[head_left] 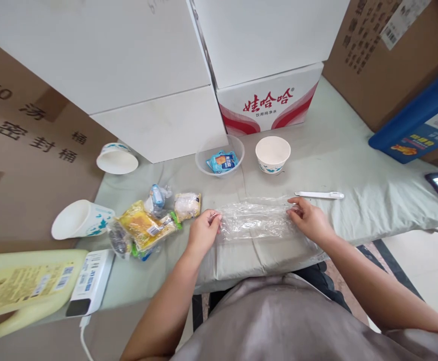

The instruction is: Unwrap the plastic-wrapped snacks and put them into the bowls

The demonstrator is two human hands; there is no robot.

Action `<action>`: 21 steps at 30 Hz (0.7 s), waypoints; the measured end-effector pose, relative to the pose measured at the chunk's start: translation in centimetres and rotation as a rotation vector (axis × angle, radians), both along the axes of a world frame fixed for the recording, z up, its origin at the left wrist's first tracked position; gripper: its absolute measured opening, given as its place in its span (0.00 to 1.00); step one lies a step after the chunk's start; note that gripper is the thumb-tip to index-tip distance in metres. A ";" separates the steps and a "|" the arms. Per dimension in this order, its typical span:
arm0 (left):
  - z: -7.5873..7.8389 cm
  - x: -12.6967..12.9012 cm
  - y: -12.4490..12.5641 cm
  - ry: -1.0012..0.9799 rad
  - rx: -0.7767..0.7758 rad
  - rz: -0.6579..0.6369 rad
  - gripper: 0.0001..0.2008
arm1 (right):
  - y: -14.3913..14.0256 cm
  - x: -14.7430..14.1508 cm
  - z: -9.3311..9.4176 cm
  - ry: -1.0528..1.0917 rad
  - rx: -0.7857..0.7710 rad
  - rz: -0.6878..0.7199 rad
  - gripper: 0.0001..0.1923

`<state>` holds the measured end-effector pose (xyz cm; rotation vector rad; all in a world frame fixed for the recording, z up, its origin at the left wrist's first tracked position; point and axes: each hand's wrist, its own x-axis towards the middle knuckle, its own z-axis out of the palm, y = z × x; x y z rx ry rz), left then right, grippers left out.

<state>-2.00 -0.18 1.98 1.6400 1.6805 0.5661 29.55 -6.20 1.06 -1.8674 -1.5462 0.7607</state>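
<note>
A clear plastic bag [256, 220] is stretched flat between my two hands over the front of the cloth-covered table. My left hand [204, 231] pinches its left end between thumb and fingers. At the other end, my right hand [309, 218] grips the edge with thumb and forefinger. Just beyond the right fingers lies a white utility knife [319, 195]. A clear plastic bowl [221, 143] with blue snack packets [223, 161] inside stands behind the bag, and a white paper bowl [273, 153] is upright to its right.
Left of my hand sit a pile of yellow snack packets [143, 225] and a small wrapped packet [187, 206]. Two paper cups [83, 219] lie on their sides. White boxes [158, 123] line the back. A power bank [91, 281], a yellow jug [26, 281] and a blue container [422, 120] flank the sides.
</note>
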 end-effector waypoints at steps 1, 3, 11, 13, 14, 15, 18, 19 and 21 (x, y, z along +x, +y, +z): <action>-0.1 0.3 0.2 0.074 0.034 0.003 0.11 | 0.3 -0.2 -0.1 -0.071 0.036 -0.008 0.17; -0.2 0.7 0.2 0.227 0.109 0.000 0.10 | 0.6 -0.5 -0.3 -0.178 0.085 -0.007 0.18; -1.6 0.7 -0.3 0.406 0.347 0.026 0.11 | 1.2 -0.9 -0.8 -0.356 0.084 0.015 0.18; -1.8 0.7 -0.2 0.458 0.377 0.021 0.11 | 1.2 -1.0 -0.8 -0.380 0.084 0.022 0.18; -1.8 0.7 -0.3 0.495 0.395 0.021 0.11 | 1.2 -1.0 -0.8 -0.390 0.079 0.026 0.18; -1.6 0.8 -0.3 0.529 0.428 0.021 0.12 | 1.2 -1.1 -0.7 -0.399 0.069 0.032 0.19; -0.4 1.5 -0.8 0.563 0.625 0.001 0.13 | 1.2 -1.4 -0.4 -0.421 0.039 0.047 0.20; 0.1 1.9 -1.1 0.541 0.690 -0.045 0.12 | 1.3 -1.5 -0.4 -0.430 0.035 0.050 0.20; 0.6 3.0 -1.5 0.459 0.751 -0.249 0.11 | 1.3 -1.6 -0.4 -0.453 0.031 0.051 0.20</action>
